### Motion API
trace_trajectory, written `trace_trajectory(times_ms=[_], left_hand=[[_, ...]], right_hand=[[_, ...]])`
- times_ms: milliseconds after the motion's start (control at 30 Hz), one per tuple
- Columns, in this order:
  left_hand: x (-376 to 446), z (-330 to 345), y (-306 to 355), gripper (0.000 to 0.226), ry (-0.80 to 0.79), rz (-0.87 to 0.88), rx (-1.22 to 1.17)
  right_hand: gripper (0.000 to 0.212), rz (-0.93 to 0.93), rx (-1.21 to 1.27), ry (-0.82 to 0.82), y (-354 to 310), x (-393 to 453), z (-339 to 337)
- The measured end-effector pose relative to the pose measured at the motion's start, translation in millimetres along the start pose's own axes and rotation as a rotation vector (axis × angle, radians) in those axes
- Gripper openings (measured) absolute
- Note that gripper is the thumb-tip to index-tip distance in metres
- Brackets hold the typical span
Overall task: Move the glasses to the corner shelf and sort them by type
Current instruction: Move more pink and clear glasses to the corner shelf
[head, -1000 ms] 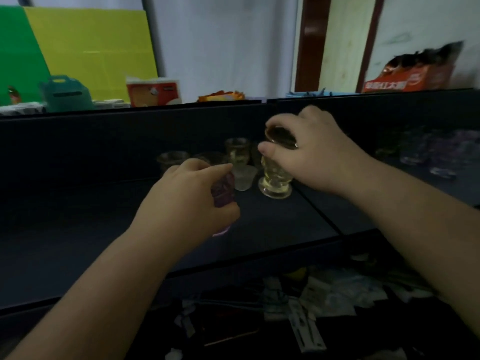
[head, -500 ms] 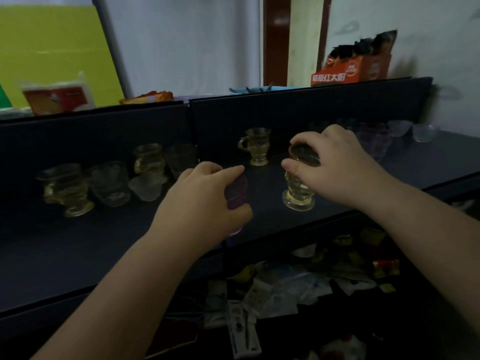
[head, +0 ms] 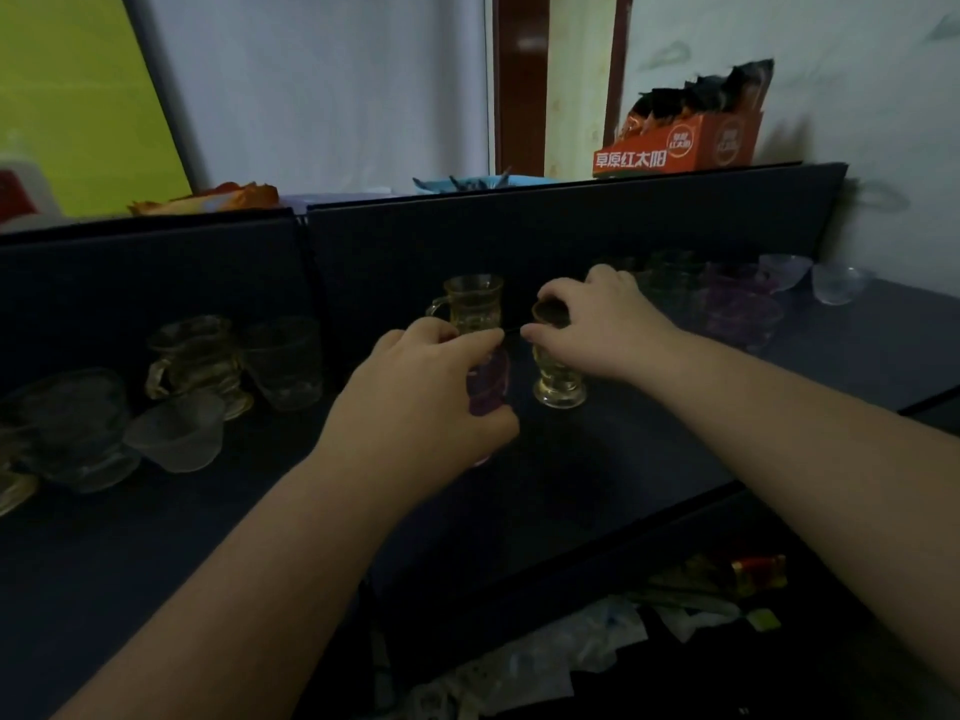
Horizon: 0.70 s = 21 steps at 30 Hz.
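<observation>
In the head view, a purple glass (head: 491,379) is gripped by the left hand (head: 415,407) and an amber footed glass (head: 556,376) by the right hand (head: 602,324), both just before the amber mug (head: 475,304) on the shelf (head: 623,459); carrying is judged underway, placement beside matching glasses being required next.

**One readable label: the orange box**

Look to the top of the dark back panel at your upper right: the orange carton (head: 680,148) standing there carries the only print you can read. Its long front face shows white Chinese characters, 草原红太阳. The same brand appears to repeat in a small round emblem higher on that face and in another on the carton's right end, but both are too small to make out. The red-and-white package (head: 21,197) at your far left edge is too blurred to read.
</observation>
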<state>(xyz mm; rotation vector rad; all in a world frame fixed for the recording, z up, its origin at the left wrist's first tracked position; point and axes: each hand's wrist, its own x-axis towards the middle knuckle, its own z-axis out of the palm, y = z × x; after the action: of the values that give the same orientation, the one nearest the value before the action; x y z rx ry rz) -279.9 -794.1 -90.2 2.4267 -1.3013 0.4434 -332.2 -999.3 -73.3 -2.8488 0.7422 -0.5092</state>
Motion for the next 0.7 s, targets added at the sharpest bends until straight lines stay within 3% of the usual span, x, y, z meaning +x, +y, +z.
trace_trajectory(times_ms=[367, 700], left_hand=[[37, 14, 4, 0.074, -0.03, -0.049, 0.033], [70, 34, 95, 0.076, 0.042, -0.151, -0.003]], right_hand=[[0.076, 0.005, -0.041, -0.051, 11, 87, 17], [0.07, -0.233, -0.027, 0.09, 111, 44, -79]])
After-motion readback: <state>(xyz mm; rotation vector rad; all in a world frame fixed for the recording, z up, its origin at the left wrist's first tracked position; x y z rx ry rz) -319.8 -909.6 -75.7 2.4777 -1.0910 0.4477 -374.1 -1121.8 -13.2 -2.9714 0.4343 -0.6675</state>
